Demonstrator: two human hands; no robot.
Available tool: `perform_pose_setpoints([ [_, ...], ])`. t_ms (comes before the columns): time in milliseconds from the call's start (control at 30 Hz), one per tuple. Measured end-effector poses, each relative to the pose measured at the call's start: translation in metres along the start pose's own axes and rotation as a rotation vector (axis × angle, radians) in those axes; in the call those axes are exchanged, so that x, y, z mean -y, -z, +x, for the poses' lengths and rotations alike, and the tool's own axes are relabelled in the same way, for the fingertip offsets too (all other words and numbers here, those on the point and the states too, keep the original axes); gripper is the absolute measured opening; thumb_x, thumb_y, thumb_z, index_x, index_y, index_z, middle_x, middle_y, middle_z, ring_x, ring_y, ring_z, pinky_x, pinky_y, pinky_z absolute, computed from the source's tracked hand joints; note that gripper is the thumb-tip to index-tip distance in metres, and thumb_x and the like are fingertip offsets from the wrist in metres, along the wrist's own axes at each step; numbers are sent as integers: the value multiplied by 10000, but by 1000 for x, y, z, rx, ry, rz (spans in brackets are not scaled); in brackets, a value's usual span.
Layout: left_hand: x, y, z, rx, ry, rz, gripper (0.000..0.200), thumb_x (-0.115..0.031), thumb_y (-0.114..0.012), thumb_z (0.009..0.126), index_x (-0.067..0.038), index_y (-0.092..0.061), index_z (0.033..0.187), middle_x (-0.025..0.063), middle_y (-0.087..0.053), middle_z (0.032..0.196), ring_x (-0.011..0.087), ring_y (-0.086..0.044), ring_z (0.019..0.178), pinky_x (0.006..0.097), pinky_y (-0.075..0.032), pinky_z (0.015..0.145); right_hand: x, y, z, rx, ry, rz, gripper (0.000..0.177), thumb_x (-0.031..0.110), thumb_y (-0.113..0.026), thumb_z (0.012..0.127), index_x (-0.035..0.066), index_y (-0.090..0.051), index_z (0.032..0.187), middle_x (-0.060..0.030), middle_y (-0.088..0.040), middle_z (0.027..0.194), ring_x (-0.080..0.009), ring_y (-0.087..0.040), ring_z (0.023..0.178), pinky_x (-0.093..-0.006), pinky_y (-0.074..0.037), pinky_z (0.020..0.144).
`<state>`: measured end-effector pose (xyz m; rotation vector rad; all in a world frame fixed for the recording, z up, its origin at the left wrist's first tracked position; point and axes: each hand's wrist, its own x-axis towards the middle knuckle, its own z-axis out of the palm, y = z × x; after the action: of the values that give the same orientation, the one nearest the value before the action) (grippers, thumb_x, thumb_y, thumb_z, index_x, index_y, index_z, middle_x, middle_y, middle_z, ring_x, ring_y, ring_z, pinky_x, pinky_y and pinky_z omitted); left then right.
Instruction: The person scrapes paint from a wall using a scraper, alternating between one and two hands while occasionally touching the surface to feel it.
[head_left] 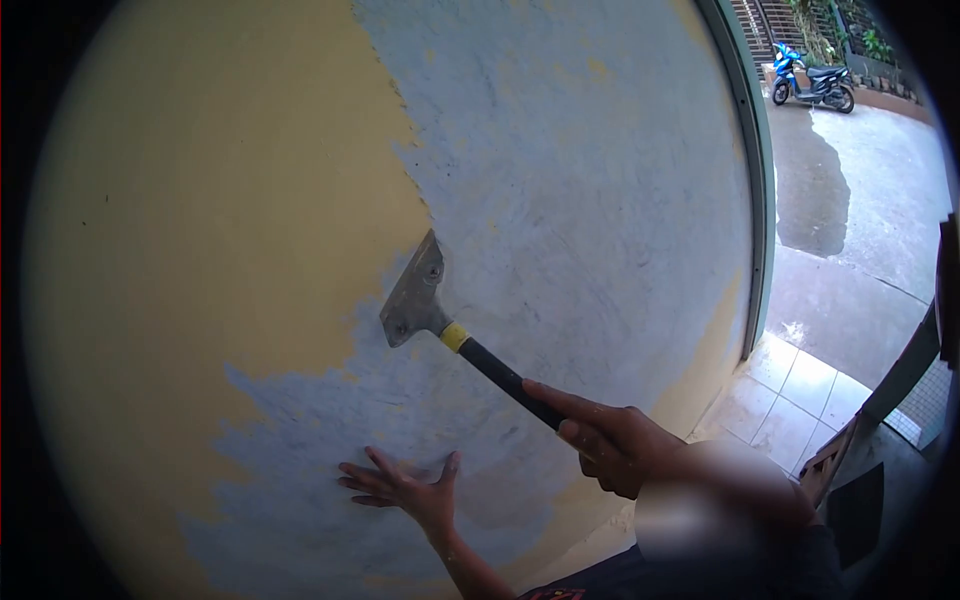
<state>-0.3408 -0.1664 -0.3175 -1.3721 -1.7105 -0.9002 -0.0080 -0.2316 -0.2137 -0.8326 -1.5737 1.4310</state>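
My right hand [615,440] is wrapped round the black handle of a long-handled scraper [505,378], its index finger laid along the shaft. The scraper's wide metal head touches the wall, or nearly so, at the ragged edge between yellow paint [230,220] and the bared grey-blue surface [590,220]. Lower down, my left hand [405,490] rests with spread fingers on the grey-blue part of the wall and holds nothing. Small yellow flecks remain scattered over the bared area.
To the right, a green door frame [755,200] borders the wall. Beyond it lie white floor tiles [790,385] and a concrete yard [890,200] with a damp-looking dark patch. A blue motorbike [812,85] is parked at the far end.
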Motion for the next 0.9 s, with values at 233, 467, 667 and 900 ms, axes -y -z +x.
perform_pose_setpoints([
  [233,-2,-3,1,-28,-14,-4,1275,-814,-667,523,-191,-152,1510,223,29,1554,467,65,1413,696,33,1046,-9,-14,10,-23,39,45,486,238,-380,1022,238,-258,1492,-30,-414,594,-100,-414,520,-293,-423,558],
  [467,-2,-3,2,-40,14,-21,1286,-808,-681,506,-185,-167,1508,225,22,1553,471,62,1412,697,35,1046,13,-3,20,-89,222,-98,467,230,-413,1007,207,-326,1465,-104,-513,618,-165,-498,530,-345,-440,589],
  [667,-3,1,2,5,45,-41,1274,-798,-681,524,-182,-157,1509,228,34,1550,475,90,1406,692,48,1048,-34,-5,-22,58,130,64,609,205,-451,994,153,-104,1492,-19,-457,622,-97,-466,541,-258,-436,540],
  [900,-9,7,4,44,26,-40,1263,-755,-708,546,-168,-142,1511,207,48,1557,449,89,1416,686,25,1058,-60,7,-27,378,241,673,354,176,-450,989,120,-174,1203,-35,-411,685,-77,-379,494,-203,-346,435],
])
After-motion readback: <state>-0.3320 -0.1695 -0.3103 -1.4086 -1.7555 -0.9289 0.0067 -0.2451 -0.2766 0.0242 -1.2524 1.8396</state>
